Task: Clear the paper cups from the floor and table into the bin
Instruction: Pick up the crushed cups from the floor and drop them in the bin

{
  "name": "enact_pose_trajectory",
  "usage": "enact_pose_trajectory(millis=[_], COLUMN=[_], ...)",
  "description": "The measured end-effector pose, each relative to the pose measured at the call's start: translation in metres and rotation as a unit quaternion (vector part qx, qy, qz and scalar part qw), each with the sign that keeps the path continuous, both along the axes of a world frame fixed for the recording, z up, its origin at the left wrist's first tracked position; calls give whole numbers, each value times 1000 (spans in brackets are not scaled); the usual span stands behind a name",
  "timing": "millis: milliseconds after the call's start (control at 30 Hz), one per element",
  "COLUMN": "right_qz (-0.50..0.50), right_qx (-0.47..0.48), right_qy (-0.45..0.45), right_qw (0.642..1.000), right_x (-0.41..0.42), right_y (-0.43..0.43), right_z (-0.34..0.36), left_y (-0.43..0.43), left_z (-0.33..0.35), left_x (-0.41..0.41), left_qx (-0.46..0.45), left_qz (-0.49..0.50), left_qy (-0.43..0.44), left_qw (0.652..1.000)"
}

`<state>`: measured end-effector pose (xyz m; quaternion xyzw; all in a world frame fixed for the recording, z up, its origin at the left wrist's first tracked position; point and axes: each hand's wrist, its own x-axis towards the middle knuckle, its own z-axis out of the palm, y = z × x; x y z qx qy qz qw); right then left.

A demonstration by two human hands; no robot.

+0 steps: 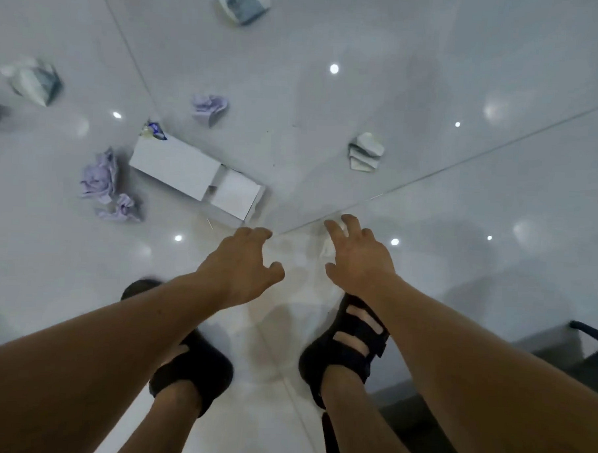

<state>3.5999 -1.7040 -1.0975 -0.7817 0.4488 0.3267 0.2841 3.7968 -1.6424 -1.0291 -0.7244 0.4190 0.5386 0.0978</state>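
Both our hands reach down toward the shiny white floor (468,79). Our left hand (244,261) has its fingers spread and a little bent, and it holds nothing. Our right hand (358,259) is spread wide too. A white scrap (326,249) lies under its fingertips, and we cannot tell if they touch it. The two hands are near each other but apart.

Counting from our hands, three squashed paper cups lie on the floor. The near cup (365,155) is at 1 o'clock and is the closest one. The far cup (244,3) is at 12 o'clock, way up by the top edge. The left cup (33,81) is at 10 o'clock, well apart from the other two.

A white box (177,164) lies flat at 10 o'clock, nearer to us than the left cup. A small blue wrapper (152,131) sits right at its far corner. Three purple paper balls (99,178) are there as well — one at 11 o'clock past the box, and two close together just beside the box, between 9 and 10 o'clock.

Our black sandals (322,361) stand at 6 o'clock, partly under our arms.
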Motion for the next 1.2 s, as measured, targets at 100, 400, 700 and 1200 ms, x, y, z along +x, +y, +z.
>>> enact_pose_trajectory(millis=[100, 400, 700, 1200], right_qz=[-19, -156, -53, -107], right_qx=[-22, 56, 10, -129], right_qy=[-46, -322, -352, -99], right_qw=[999, 932, 934, 981], right_x=[2, 45, 70, 30], right_y=[10, 20, -35, -93], right_z=[-34, 34, 61, -32], left_y=[11, -4, -44, -13], left_z=[-27, 0, 16, -44], left_x=[-4, 2, 22, 54], left_qx=[9, 30, -33, -30], left_qz=[11, 200, 293, 225], left_qy=[11, 99, 127, 42], left_qw=[1000, 974, 947, 973])
